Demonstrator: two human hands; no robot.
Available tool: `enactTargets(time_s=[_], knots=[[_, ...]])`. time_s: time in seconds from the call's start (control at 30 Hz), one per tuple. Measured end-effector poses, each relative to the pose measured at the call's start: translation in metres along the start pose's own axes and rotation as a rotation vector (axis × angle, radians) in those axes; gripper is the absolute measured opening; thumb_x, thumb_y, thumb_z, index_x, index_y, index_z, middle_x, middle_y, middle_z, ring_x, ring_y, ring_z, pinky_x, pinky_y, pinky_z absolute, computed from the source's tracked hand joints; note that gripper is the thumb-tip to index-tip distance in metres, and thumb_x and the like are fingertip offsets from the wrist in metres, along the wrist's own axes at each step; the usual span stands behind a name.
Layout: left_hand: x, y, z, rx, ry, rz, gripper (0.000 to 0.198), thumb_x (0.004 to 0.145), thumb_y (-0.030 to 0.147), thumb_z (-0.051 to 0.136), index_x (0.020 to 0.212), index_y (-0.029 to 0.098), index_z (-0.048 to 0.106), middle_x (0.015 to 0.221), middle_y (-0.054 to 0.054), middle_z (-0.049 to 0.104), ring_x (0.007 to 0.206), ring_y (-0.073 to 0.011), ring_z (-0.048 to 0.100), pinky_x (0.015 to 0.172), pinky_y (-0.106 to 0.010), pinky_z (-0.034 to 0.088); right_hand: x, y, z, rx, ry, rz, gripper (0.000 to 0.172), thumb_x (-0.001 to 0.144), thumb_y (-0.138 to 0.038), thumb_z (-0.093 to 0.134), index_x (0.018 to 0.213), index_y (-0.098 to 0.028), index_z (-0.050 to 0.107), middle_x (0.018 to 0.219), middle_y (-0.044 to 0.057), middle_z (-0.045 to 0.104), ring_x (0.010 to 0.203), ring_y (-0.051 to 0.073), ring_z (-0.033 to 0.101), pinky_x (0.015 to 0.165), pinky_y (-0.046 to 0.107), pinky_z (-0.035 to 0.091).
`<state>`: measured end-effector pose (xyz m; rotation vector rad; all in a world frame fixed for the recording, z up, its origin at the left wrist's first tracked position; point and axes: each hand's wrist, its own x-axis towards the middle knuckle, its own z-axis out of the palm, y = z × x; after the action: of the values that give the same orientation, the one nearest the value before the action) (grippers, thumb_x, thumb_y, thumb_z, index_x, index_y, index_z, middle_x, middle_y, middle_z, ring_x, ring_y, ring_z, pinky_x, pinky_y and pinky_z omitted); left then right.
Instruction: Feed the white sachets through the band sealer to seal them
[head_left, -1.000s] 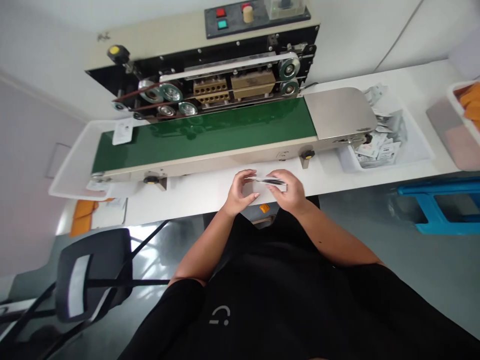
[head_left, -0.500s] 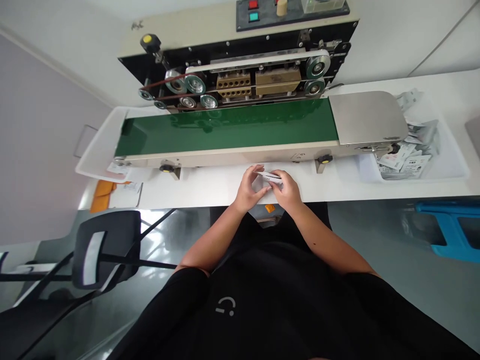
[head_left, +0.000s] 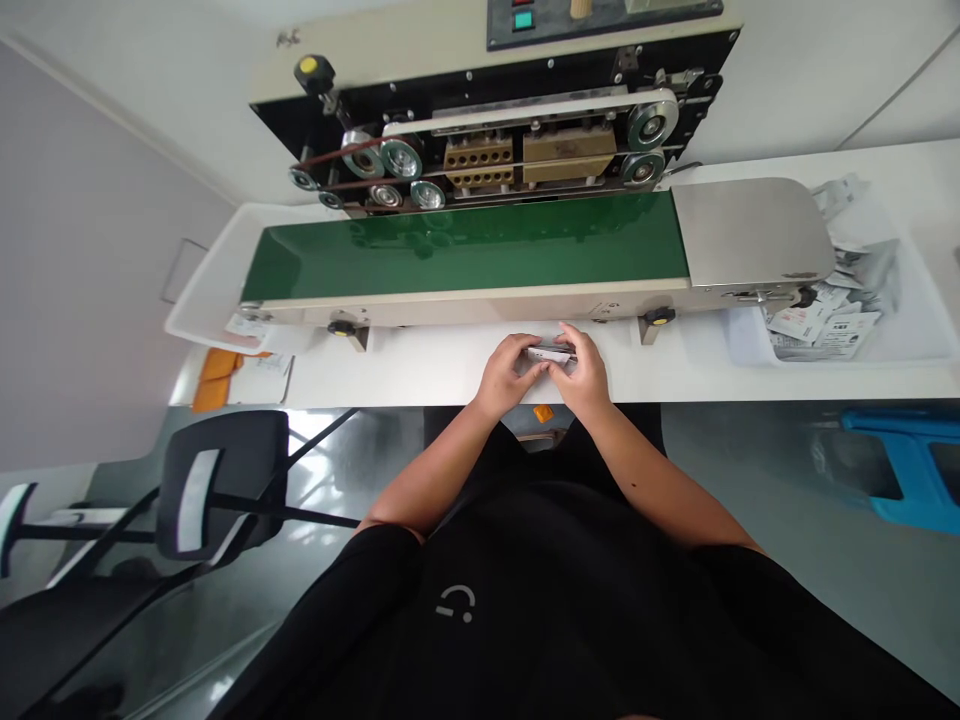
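Note:
A small silver-and-white sachet (head_left: 553, 352) lies flat between my two hands, just above the front edge of a white table (head_left: 420, 375). My left hand (head_left: 510, 376) pinches its left end, and my right hand (head_left: 581, 375) grips its right end. My fingers hide most of the sachet. Directly behind my hands runs the cream front rail of a band sealer (head_left: 487, 130), whose green conveyor belt (head_left: 465, 248) lies a short way beyond my fingertips.
A white tray (head_left: 750, 345) of loose printed sachets sits at the right end of the sealer. A second white tray (head_left: 202, 300) lies under the left end. Orange packets (head_left: 214, 380) lie at the table's left. A black chair (head_left: 221, 480) stands left; a blue stool (head_left: 907, 470) stands right.
My hands have drawn closer together around the sachet, covering more of it. The whole scene has shifted and straightened in view as my head turned.

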<state>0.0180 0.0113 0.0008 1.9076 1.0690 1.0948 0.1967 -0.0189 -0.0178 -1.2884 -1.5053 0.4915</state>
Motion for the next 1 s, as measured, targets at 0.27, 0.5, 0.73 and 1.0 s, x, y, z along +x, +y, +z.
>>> enactTargets(time_s=[0.27,0.5,0.73,1.0], knots=[[0.001,0.006,-0.003,0.017,0.013,0.07,0.03,0.097,0.043,0.073,0.121,0.025,0.071,0.118,-0.012,0.075,0.113,-0.0264,0.069,0.099,-0.046,0.058,-0.006,-0.009,-0.006,0.049,-0.002,0.032,0.029,0.1,-0.032,0.068,0.128,-0.028,0.061,0.12,0.005,0.075,0.12,0.025,0.072,0.108,0.051,0.059],[-0.001,0.006,-0.003,0.032,0.003,0.001,0.041,0.093,0.039,0.077,0.13,0.024,0.067,0.127,-0.012,0.073,0.118,-0.0278,0.069,0.103,-0.047,0.058,0.003,-0.006,-0.006,-0.011,0.031,-0.058,0.045,0.096,-0.03,0.069,0.14,-0.028,0.057,0.132,0.011,0.066,0.129,0.027,0.064,0.112,0.053,0.057],[0.002,0.001,0.005,0.103,-0.042,-0.102,0.052,0.089,0.03,0.079,0.137,0.022,0.063,0.128,-0.013,0.072,0.111,-0.0284,0.07,0.099,-0.045,0.058,0.004,-0.007,-0.007,-0.034,0.092,0.042,0.035,0.091,-0.028,0.076,0.124,-0.026,0.066,0.118,0.009,0.062,0.111,0.024,0.065,0.096,0.043,0.061],[0.002,-0.002,0.006,0.12,-0.049,-0.057,0.052,0.086,0.034,0.083,0.134,0.024,0.065,0.119,-0.012,0.072,0.106,-0.0281,0.069,0.096,-0.044,0.057,-0.005,0.006,-0.008,0.072,0.171,0.171,0.03,0.092,-0.037,0.075,0.119,-0.024,0.07,0.109,0.006,0.066,0.097,0.019,0.063,0.096,0.039,0.058]])
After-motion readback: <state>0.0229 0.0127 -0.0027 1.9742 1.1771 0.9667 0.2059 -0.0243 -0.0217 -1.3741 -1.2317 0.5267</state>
